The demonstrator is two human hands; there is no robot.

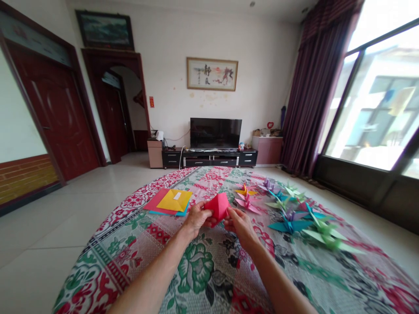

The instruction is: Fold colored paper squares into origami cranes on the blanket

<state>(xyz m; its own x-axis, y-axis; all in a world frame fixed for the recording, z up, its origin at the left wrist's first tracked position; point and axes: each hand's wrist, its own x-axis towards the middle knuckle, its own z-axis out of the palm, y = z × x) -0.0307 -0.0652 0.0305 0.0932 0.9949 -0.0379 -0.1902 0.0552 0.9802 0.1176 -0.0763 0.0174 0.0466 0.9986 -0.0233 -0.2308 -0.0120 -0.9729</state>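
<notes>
A partly folded red origami paper [220, 206] is held up between both hands over the table. My left hand [198, 218] pinches its left side, the thumb lying across the front. My right hand [238, 222] grips the right edge between thumb and fingers. Left of the hands lies a stack of coloured paper sheets [163, 201], with pink, yellow and blue showing. Just right of the hands sit a pink paper crane [248, 203] and an orange paper crane [245, 190].
Several more folded cranes, among them a blue crane [290, 224] and a green crane [329, 235], spread over the right of the table. A flowered tablecloth [137, 261] covers the round table. Beyond it stand a television [216, 133] and a low black cabinet [216, 159].
</notes>
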